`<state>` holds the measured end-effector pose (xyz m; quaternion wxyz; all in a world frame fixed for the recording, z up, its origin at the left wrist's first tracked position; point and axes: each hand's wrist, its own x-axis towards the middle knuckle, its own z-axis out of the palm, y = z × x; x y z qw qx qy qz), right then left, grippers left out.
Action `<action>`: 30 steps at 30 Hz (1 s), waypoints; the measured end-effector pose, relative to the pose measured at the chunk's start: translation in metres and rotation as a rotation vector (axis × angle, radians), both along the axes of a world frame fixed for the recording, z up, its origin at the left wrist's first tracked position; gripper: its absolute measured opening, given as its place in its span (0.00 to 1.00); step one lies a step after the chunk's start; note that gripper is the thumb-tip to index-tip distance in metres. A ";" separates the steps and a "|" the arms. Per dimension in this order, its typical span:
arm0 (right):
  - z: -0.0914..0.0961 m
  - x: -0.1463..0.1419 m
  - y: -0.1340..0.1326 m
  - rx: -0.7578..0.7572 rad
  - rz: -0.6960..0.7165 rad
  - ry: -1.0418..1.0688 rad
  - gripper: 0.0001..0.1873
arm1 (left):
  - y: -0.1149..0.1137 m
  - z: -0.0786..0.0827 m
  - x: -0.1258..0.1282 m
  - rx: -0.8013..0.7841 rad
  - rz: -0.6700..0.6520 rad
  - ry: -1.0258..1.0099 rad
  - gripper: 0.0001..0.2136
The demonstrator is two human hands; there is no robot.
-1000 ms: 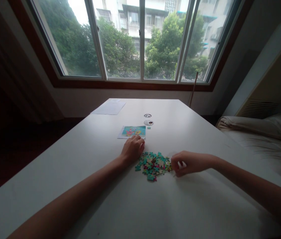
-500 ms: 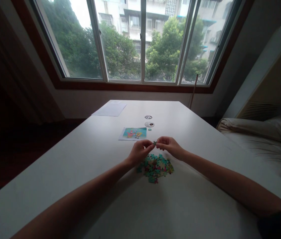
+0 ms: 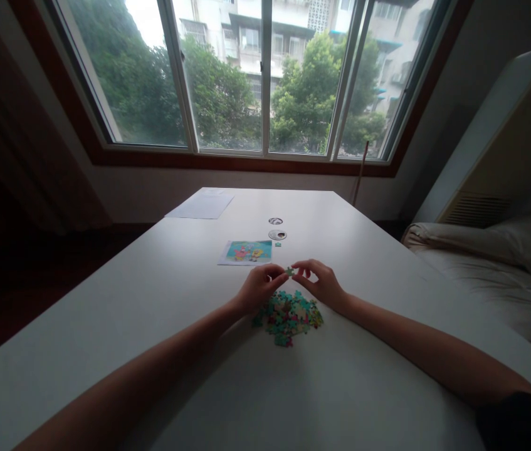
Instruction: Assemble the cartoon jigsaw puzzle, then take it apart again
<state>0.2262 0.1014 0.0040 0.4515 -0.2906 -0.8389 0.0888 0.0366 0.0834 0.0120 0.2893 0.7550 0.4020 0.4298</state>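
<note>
My left hand pinches a small green jigsaw piece between thumb and forefinger, above the far edge of a loose pile of jigsaw pieces. Close on the piece's right side is my right hand, its thumb and forefinger spread apart around that edge; whether a fingertip touches it is too small to tell. The pile is mostly green and teal, with some pink, beige and yellow. Beyond the hands lies a colourful cartoon picture sheet, and a single jigsaw piece rests off its right corner.
Two round flat items lie farther back on the white table. Paper sheets are at the far left corner. A pale sofa stands to the right, and a thin stick leans below the window.
My right thumb and forefinger have parted from their pinch at the jigsaw piece. The piece now shows more of its face in my left fingers. The whole view has shifted slightly.
</note>
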 end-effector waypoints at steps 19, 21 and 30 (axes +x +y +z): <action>-0.003 0.011 0.011 -0.051 -0.162 0.180 0.11 | 0.009 -0.015 -0.015 0.067 0.128 0.146 0.08; -0.003 0.011 0.010 -0.065 -0.162 0.178 0.11 | 0.008 -0.014 -0.015 0.062 0.130 0.149 0.09; -0.004 0.013 0.016 -0.216 -0.144 0.025 0.12 | 0.006 -0.012 -0.013 0.024 0.131 0.127 0.10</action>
